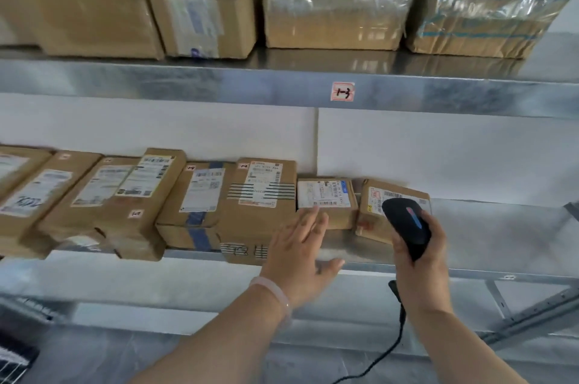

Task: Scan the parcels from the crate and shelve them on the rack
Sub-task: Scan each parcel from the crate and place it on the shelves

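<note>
Head camera view, looking at a metal rack (438,269) with two shelves of brown cardboard parcels. From where I stand, the person's left hand (300,245) is at 6 o'clock, flat and relaxed, with straight fingers reaching toward a small parcel (326,202) on the lower shelf. Blur hides whether the fingertips touch its front. The right hand (419,261), at 4 o'clock, is wrapped round a black scanner (407,227) whose head is raised in front of the end parcel (369,214). That parcel sits just beside the small one, at its 3 o'clock. A cable (398,336) trails down from the scanner toward 6 o'clock.

Both parcels look like light, stiff card with squared corners and paper labels on top. Their tape patches may be slick. I judge the best hold is across the short sides, with the thumb kept off the barcode.

At 9 o'clock of the small parcel a taller box (263,195) stands tight against it, leaving no finger room. At 3 o'clock of the end parcel the shelf runs on bare, with room to slide things along. A slanted brace (571,209) sits at the far edge. The upper shelf (188,82) at 12 o'clock leaves generous height. Its front lip carries a small tag (342,91).
</note>
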{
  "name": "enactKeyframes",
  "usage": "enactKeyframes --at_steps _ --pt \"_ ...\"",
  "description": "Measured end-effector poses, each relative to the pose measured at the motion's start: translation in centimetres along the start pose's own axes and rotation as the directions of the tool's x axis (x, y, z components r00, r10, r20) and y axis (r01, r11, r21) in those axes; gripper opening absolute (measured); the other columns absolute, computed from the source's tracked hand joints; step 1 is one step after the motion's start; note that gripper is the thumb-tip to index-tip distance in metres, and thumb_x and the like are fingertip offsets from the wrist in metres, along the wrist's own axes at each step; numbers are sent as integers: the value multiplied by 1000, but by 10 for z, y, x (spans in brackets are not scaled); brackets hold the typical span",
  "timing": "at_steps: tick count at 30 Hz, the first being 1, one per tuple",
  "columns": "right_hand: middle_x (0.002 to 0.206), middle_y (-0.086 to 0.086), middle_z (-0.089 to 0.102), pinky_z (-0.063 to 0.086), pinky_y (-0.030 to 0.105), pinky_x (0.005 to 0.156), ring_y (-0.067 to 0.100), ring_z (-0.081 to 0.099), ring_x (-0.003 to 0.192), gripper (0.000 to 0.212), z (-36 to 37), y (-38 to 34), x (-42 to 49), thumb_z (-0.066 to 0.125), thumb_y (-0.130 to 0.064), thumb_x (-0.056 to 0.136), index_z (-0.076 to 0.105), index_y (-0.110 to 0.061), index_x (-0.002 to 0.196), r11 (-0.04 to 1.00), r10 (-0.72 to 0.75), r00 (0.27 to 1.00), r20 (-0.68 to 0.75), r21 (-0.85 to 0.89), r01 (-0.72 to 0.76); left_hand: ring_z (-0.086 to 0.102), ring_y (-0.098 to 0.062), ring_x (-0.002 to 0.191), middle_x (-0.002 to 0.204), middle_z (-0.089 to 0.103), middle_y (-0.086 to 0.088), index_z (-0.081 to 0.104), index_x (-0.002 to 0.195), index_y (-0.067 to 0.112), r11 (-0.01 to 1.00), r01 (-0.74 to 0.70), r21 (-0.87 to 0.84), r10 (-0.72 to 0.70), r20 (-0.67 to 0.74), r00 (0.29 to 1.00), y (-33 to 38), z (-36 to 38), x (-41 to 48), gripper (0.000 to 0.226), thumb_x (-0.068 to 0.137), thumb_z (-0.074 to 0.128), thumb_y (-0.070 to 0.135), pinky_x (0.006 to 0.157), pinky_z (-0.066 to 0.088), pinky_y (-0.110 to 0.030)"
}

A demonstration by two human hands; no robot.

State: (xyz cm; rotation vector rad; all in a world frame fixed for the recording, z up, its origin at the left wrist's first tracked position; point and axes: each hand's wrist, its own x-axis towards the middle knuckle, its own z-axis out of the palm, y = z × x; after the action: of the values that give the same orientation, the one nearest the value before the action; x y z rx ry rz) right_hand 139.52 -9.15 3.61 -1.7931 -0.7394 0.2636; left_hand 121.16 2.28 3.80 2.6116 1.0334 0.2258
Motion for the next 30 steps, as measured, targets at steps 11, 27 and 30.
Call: enactKeyframes --at_steps 11,27,30 --pt "120 -4 57 48 29 73 20 61 94 54 201 -130 -186 61 -25 95 33 -44 137 960 -275 796 539 115 254 -5 -18 154 167 -9 7 -3 159 34 867 495 54 -482 -159 862 -196 -96 -221 81 94 26 73 124 6 -48" --pt "113 -32 54 41 6 72 -12 55 97 54 405 -264 -423 61 -23 96 33 -66 112 883 -448 269 853 374 283 -8 -18 154 167 -8 6 2 158 40 478 870 -118 -850 -310 426 -355 -164 -503 78 94 32 71 124 3 -48" --pt "111 -37 56 40 3 76 -11 56 101 58 439 -277 -449 61 -21 95 34 -70 111 876 -459 206 864 403 265 -8 -18 154 167 -8 6 0 157 41 411 901 -141 -884 -303 357 -383 -169 -529 78 94 33 71 123 1 -49"
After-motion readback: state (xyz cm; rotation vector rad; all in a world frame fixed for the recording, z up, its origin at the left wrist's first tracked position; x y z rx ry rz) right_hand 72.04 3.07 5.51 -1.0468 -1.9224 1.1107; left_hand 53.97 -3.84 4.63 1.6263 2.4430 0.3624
